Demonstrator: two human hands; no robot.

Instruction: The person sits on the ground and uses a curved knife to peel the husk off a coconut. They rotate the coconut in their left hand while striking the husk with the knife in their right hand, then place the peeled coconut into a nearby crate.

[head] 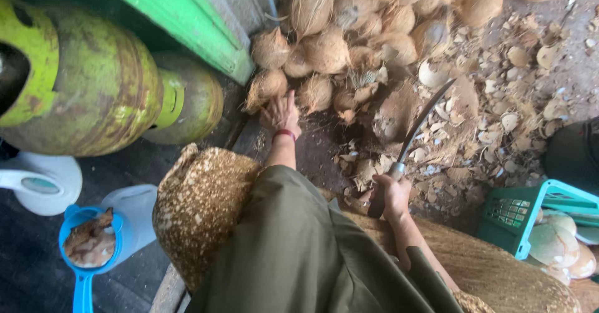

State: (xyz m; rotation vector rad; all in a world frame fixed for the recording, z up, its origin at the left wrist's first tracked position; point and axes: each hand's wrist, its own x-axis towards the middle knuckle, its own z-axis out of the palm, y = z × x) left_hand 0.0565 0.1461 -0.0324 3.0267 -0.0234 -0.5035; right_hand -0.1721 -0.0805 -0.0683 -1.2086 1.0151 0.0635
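My left hand (281, 112) reaches forward with spread fingers and rests against a brown husked coconut (264, 87) at the near edge of a pile of coconuts (349, 32). A red band circles that wrist. My right hand (393, 196) grips the dark handle of a long curved knife (417, 126), whose blade points up and away over the shell litter. A speckled brown cloth (199, 207) covers my lap below an olive sleeve.
Two rusty green gas cylinders (93, 82) lie at the left beside a green post (187, 20). A blue scoop (87, 244) and white jug sit lower left. A teal basket (530, 213) with peeled coconuts stands at right. Shell chips (499, 101) cover the ground.
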